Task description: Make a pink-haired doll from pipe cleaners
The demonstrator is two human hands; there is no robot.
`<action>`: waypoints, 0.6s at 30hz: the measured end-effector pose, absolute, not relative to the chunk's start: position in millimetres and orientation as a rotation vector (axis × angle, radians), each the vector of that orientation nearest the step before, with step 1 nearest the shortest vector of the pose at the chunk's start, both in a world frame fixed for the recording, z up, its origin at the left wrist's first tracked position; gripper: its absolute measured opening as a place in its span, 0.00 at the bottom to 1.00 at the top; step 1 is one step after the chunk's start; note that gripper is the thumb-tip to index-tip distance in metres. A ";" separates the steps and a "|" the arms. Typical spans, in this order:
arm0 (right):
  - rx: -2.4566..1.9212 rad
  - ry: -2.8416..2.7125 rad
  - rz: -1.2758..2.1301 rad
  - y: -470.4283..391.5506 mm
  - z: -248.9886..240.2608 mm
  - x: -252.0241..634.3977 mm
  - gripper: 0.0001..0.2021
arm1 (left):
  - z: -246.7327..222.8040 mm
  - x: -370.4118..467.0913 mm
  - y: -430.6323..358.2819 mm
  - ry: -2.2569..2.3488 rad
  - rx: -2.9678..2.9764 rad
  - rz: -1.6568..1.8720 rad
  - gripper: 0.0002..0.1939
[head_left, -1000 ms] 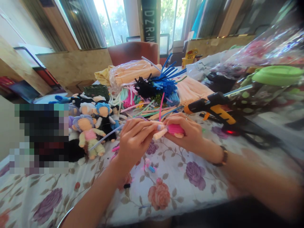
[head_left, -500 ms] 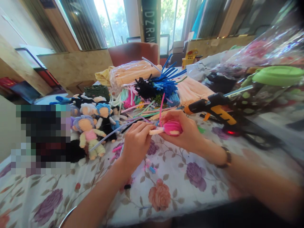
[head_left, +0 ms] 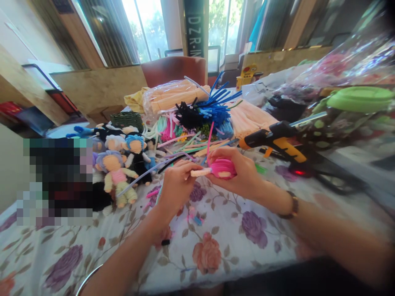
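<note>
A small doll part with a pink wound head (head_left: 222, 167) and a pale peach body piece (head_left: 200, 172) is held sideways above the flowered cloth. My right hand (head_left: 247, 174) wraps its fingers round the pink head. At the other end, my left hand (head_left: 176, 185) is closed on the peach piece, its fingertips pinched together. A pink stem (head_left: 210, 137) stands up from the head. Finished dolls, one with lilac hair and a pink top (head_left: 117, 174), stand left of my left hand.
A black and orange glue gun (head_left: 277, 142) with a red light rests at the right. Behind my hands lie blue fuzzy stems (head_left: 217, 111) and a bagged peach bundle (head_left: 175, 94). A green-lidded container (head_left: 359, 98) stands at the far right. Small scraps (head_left: 196, 218) lie in front.
The peach end has shifted slightly left and my left fingers have bunched closer around it. My right hand still holds the pink head, with its fingers slightly shifted.
</note>
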State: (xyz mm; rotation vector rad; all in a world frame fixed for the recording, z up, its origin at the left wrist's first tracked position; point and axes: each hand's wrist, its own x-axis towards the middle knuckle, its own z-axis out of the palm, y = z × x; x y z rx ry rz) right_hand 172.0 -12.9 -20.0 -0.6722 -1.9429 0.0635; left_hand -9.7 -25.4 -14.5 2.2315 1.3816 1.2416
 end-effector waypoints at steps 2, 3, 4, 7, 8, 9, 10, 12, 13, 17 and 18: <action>-0.743 -1.919 0.170 -12.3 -15.9 173.2 0.21 | -12.5 -10.1 -25.5 1.339 2.129 1.240 0.09; -0.766 -1.907 0.232 -11.7 -13.9 173.8 0.21 | -11.3 -10.2 -25.7 1.303 2.087 1.232 0.08; -0.775 -1.892 0.296 -11.0 -12.0 174.4 0.22 | -10.1 -10.0 -26.1 1.266 2.050 1.215 0.08; -0.746 -1.787 0.489 -8.5 -7.4 175.3 0.25 | -6.5 -7.9 -28.3 1.227 1.936 1.160 0.08; -0.738 -1.726 0.564 -7.7 -6.0 175.2 0.26 | -5.6 -6.8 -29.2 1.230 1.889 1.152 0.07; -0.738 -1.652 0.646 -7.0 -4.7 175.0 0.26 | -5.2 -5.7 -29.9 1.230 1.835 1.144 0.06; -0.743 -1.574 0.740 -6.3 -3.4 174.7 0.26 | -5.3 -4.6 -30.4 1.226 1.766 1.139 0.06; -0.747 -1.406 0.957 -4.3 -1.2 174.0 0.23 | -6.9 -3.3 -30.1 1.197 1.581 1.142 0.09; -0.743 -1.319 1.069 -3.0 -0.5 173.6 0.21 | -8.2 -3.0 -29.3 1.174 1.474 1.153 0.11; -0.716 -1.050 1.328 3.3 -3.0 173.0 0.15 | -13.7 -4.4 -24.5 1.066 1.141 1.210 0.16; -0.754 -1.026 1.339 4.5 -4.8 173.1 0.13 | -14.3 -4.8 -23.5 1.040 1.088 1.215 0.15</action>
